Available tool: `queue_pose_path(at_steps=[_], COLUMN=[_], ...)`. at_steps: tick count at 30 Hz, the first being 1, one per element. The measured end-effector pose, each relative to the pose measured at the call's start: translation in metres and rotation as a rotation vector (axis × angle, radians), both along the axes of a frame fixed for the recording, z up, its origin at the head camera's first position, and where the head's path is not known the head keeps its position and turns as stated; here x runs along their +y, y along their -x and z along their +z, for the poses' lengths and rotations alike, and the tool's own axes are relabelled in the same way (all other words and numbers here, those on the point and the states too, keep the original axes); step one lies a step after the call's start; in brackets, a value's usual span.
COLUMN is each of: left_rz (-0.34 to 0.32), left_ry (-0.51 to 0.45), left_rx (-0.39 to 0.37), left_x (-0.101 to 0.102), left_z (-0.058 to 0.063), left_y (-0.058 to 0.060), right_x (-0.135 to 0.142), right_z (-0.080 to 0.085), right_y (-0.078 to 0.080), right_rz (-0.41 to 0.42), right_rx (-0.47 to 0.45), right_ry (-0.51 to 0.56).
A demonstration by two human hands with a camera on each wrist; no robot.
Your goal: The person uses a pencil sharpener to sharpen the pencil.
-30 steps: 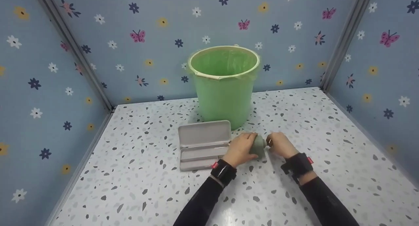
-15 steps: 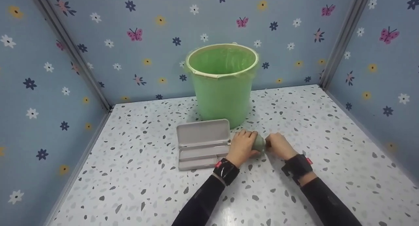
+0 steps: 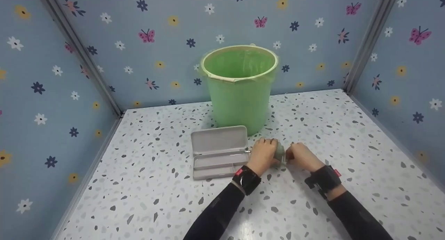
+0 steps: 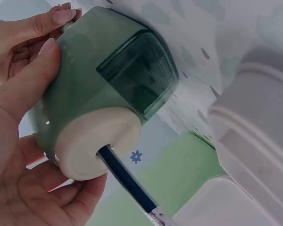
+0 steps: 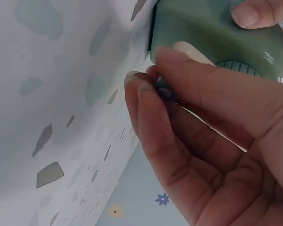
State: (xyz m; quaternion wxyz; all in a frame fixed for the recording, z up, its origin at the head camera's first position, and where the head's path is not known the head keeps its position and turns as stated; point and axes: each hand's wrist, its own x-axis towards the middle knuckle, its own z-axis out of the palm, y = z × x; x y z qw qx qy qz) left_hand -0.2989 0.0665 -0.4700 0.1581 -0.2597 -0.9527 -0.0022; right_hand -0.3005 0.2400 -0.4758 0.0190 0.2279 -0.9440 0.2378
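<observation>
A green crank pencil sharpener (image 4: 85, 80) lies between my two hands, just right of an open pencil case (image 3: 219, 139). My left hand (image 3: 263, 156) grips its body, thumb on one side and fingers round the other. A dark blue pencil (image 4: 127, 176) with a metal ferrule sticks out of the hole in its cream front. Beside that hole a clear dark drawer (image 4: 139, 70) shows. With thumb and fingertips my right hand (image 3: 301, 156) pinches the small knob (image 5: 165, 89) of the cream crank arm (image 5: 191, 51). The pencil's tip is hidden inside the sharpener.
Behind the case stands a green bin (image 3: 240, 97) with a clear liner over its rim. The speckled white tabletop (image 3: 149, 201) is bounded by blue flowered panels (image 3: 139, 59) at the back and both sides.
My left hand has shifted slightly right over the sharpener, covering more of it. My right hand stays at the crank, its fingers a little lower. The head view has swayed slightly.
</observation>
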Motion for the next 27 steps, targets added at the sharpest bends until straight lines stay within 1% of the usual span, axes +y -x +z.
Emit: queue_pose_path(at_steps=[3,6,9,12,16,18,21,27], left_rz=[0.003,0.002,0.005,0.003,0.007,0.007,-0.001,-0.024], left_ry=[-0.012,-0.02,-0.015,-0.014,-0.018,-0.02,-0.027,-0.025], left_rx=[-0.021,-0.038,-0.06,-0.075,-0.083,-0.083,-0.072,-0.014], left_x=[0.003,0.005,0.006,0.006,0.004,0.003,0.001,0.0], left_z=[0.001,0.002,0.004,0.005,0.006,0.006,0.005,0.003], left_y=[0.0,-0.001,-0.001,0.0,0.0,0.0,0.001,0.002], right_x=[0.004,0.007,0.01,0.012,0.013,0.012,0.011,0.006], right_z=[0.0,0.0,0.005,0.014,0.031,0.038,0.045,0.048], right_y=[-0.001,-0.004,-0.008,-0.011,-0.013,-0.013,-0.01,0.001], right_rz=[0.012,0.011,0.034,0.078,0.093,0.075,0.042,-0.06], right_rx=[-0.01,-0.048,-0.076,-0.078,-0.085,-0.073,-0.03,0.072], right_ry=[0.015,0.045,0.062,0.063,0.077,0.087,0.091,0.097])
